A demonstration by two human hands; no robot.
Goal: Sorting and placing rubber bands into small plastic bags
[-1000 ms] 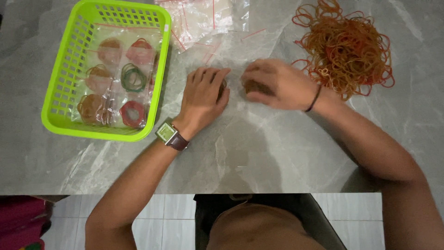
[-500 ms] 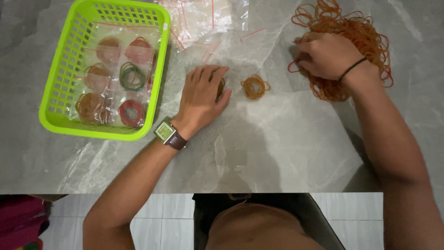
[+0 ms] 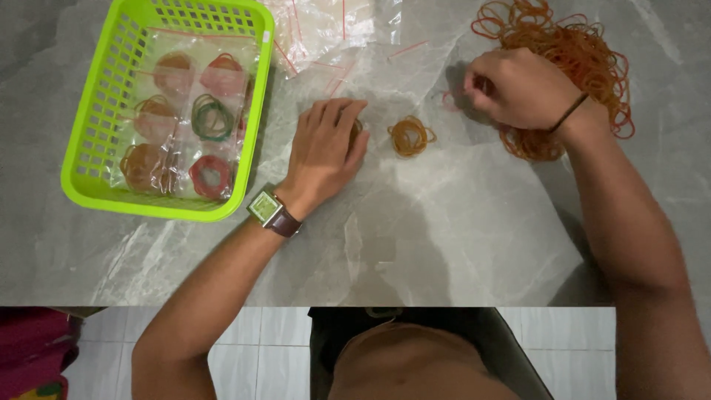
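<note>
Since half a second ago little is moving: the right hand (image 3: 518,89) is still curling closed among the loose rubber bands (image 3: 585,59), apparently gathering more, while the left hand (image 3: 326,148) is lying flat and open beside the small bundle (image 3: 411,136) on the tabletop (image 3: 481,222), near the green basket (image 3: 89,185).

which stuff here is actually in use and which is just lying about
In use:
left hand, flat on a clear bag
right hand, in the pile of orange rubber bands
small bundle of orange bands, between the hands

Lying about:
green basket with filled bags of bands
empty clear zip bags
</note>
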